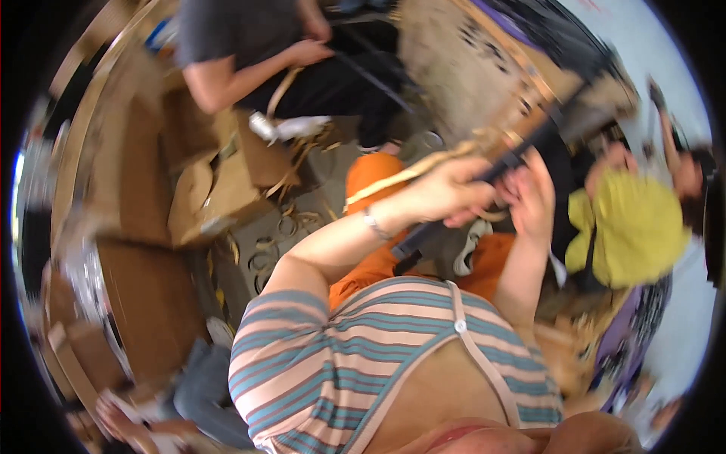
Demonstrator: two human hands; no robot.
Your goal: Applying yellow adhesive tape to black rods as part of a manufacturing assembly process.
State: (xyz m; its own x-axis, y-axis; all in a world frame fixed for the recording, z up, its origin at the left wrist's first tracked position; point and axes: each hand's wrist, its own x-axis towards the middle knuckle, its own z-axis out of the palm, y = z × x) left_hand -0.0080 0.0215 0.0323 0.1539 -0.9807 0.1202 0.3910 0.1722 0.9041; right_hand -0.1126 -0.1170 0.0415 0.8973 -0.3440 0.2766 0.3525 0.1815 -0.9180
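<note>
A long black bar slants in front of me, its near end low by my waist and its far end up to the right. My left hand, with a bracelet at the wrist, closes round its middle. Close beside it, my right hand has its fingers bent against the bar; motion smears them somewhat. A tan strip runs past my left hand and wrist toward the upper right. How it meets the bar is hidden by my fingers. Orange trousers show on my legs below.
Cardboard boxes line the left side, one box with open flaps. Tan scraps lie on the floor. Ahead, a co-worker in a dark shirt handles a strip. Another in a yellow top is at right, near a worn wooden panel.
</note>
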